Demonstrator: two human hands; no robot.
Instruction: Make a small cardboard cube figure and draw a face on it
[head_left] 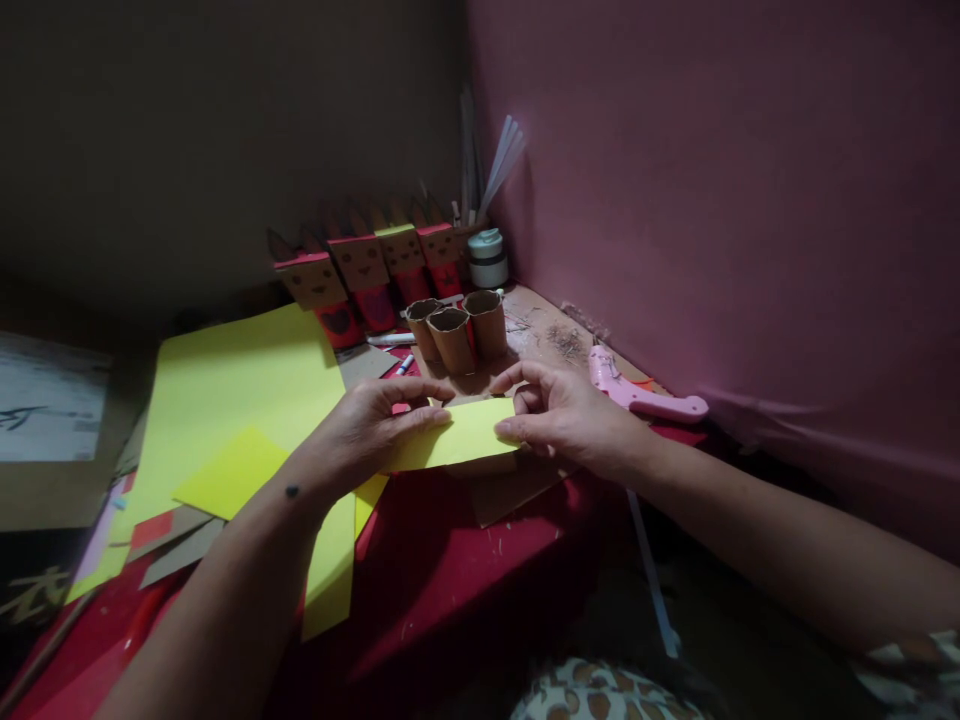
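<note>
Between my two hands is a strip of yellow paper [457, 437], held a little above the red table. My left hand [382, 425] pinches its left part with the thumb on top. At the right end, my right hand [551, 418] grips it between thumb and curled fingers. Just beyond stand three brown cardboard tubes [452, 340], upright and close together. Part of a brown cardboard piece [517, 490] shows under the strip.
Yellow sheets [247, 370] cover the left side. Cardboard figures with drawn faces [367, 262] line the back, beside a pale jar [487, 258] and glue sticks [504, 160]. A pink glue gun [649, 398] lies at right, near the pink wall [712, 200].
</note>
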